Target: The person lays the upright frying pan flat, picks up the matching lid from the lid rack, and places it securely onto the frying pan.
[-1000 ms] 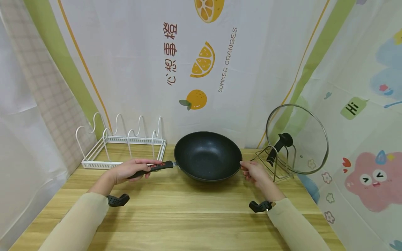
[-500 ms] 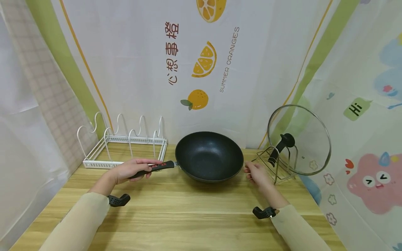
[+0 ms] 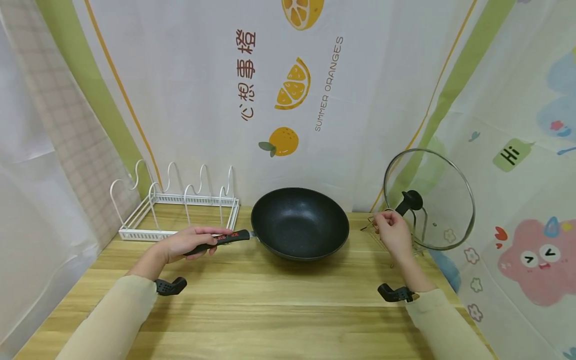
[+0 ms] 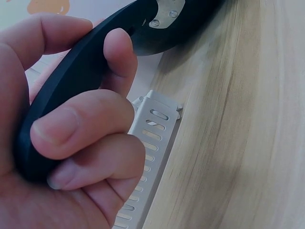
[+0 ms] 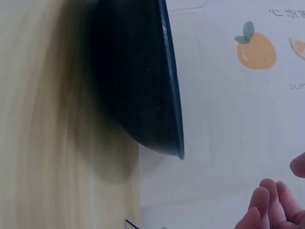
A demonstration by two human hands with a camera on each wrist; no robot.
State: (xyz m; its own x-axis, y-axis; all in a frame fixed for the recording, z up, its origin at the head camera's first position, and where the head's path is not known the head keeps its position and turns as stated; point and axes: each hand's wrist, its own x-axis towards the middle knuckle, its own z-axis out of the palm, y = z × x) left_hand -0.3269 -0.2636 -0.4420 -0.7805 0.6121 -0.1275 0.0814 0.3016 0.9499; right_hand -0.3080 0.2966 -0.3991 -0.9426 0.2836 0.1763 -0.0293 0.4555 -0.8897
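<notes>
A black wok [image 3: 299, 225] sits at the back middle of the table. My left hand [image 3: 191, 243] grips its black handle [image 3: 236, 236]; in the left wrist view the fingers wrap round the handle [image 4: 71, 71]. My right hand [image 3: 393, 232] is off the wok, in front of the wire lid stand [image 3: 418, 227] and just below the lid's black knob [image 3: 411, 200]. In the right wrist view the right hand [image 5: 276, 205] has loosely bent fingers, with thumb and fingertips apart and nothing between them. The glass lid [image 3: 445, 200] leans upright in the stand, which the right hand partly hides.
A white wire rack [image 3: 180, 201] with several upright loops stands at the back left, behind the left hand. A printed curtain [image 3: 360, 100] hangs along the table's back edge. The wooden tabletop [image 3: 279, 310] stretches in front of the wok.
My right hand has let go of the wok's right rim and moved right and up to the lid stand. The left hand keeps its grip on the handle, and the wok stays in place.
</notes>
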